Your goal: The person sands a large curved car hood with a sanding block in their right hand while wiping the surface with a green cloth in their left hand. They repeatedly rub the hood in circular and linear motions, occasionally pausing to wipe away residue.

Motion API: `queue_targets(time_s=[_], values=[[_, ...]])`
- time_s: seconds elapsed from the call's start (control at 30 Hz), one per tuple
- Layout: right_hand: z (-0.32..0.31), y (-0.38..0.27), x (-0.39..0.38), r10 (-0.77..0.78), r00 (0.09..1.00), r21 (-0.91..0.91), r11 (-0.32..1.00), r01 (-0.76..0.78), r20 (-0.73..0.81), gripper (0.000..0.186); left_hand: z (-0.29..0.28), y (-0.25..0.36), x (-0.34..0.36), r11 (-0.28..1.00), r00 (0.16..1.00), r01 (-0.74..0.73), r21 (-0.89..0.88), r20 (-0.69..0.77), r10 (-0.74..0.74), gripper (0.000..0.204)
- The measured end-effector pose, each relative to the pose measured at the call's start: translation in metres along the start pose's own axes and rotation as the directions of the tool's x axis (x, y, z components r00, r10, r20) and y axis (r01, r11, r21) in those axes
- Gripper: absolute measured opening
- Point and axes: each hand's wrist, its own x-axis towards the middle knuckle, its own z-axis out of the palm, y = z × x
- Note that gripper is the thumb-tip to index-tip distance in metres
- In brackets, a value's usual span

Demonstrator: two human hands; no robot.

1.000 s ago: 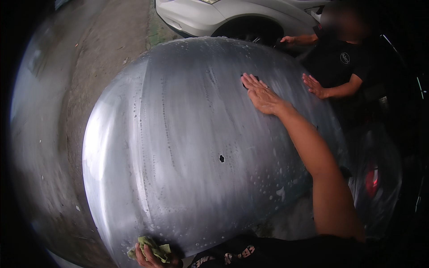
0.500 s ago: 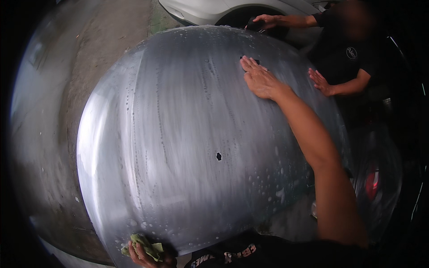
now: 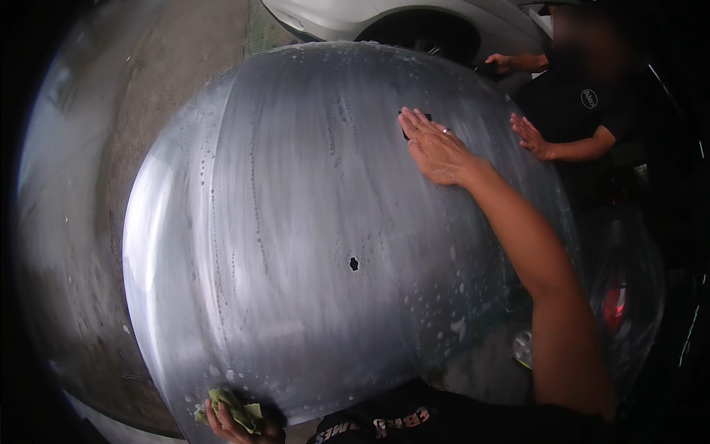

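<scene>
A broad silver car panel (image 3: 310,222), wet and streaked with a milky film, spreads below me. Near its far right part, my right hand (image 3: 438,149) lies with fingers stretched over a small black pad (image 3: 404,127), pressing it to the surface. Only the pad's edges show around the fingertips. At the near left edge, my left hand (image 3: 224,425) is closed on a crumpled green cloth (image 3: 240,411), which rests against the panel. Between the two hands, a small dark hole (image 3: 353,263) pierces the metal. Droplets dot the near right part.
Across the panel's right side stands a co-worker, one hand (image 3: 528,138) on the panel and the other (image 3: 509,64) raised, holding something dark. A white car (image 3: 333,16) is parked behind. Concrete floor (image 3: 159,66) runs along the left, and a red light (image 3: 614,306) shows at right.
My right hand has slid slightly toward me with the black pad. The co-worker's raised hand has moved right, away from the far edge. My left hand has barely moved.
</scene>
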Motion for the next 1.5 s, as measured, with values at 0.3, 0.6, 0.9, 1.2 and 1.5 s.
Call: queue_targets(time_s=[0.3, 0.6, 0.9, 1.2, 1.5], values=[[0.01, -0.002, -0.01, -0.023, 0.998, 0.043, 0.999, 0.026, -0.052, 0.065, 0.001, 0.003, 0.001, 1.0, 1.0, 0.0, 0.03, -0.009, 0.001, 0.064], [0.02, -0.007, 0.013, -0.047, 0.989, 0.144, 0.987, 0.067, -0.138, 0.066, 0.003, -0.004, -0.002, 0.996, 0.999, -0.036, 0.087, 0.029, 0.034, 0.053], [-0.014, 0.039, 0.093, 0.152, 0.968, 0.154, 0.98, -0.122, -0.2, 0.063, 0.006, 0.008, 0.023, 0.975, 0.981, -0.185, 0.12, -0.035, 0.19, 0.041], [0.034, -0.009, -0.068, -0.178, 0.984, 0.027, 0.984, 0.178, -0.006, 0.069, 0.001, 0.003, 0.002, 0.997, 0.998, -0.061, 0.039, -0.028, 0.062, 0.06], [-0.008, 0.016, 0.072, 0.059, 0.987, 0.102, 0.994, -0.044, -0.149, 0.066, 0.005, 0.004, 0.014, 0.992, 0.992, -0.112, 0.056, -0.052, 0.115, 0.051]])
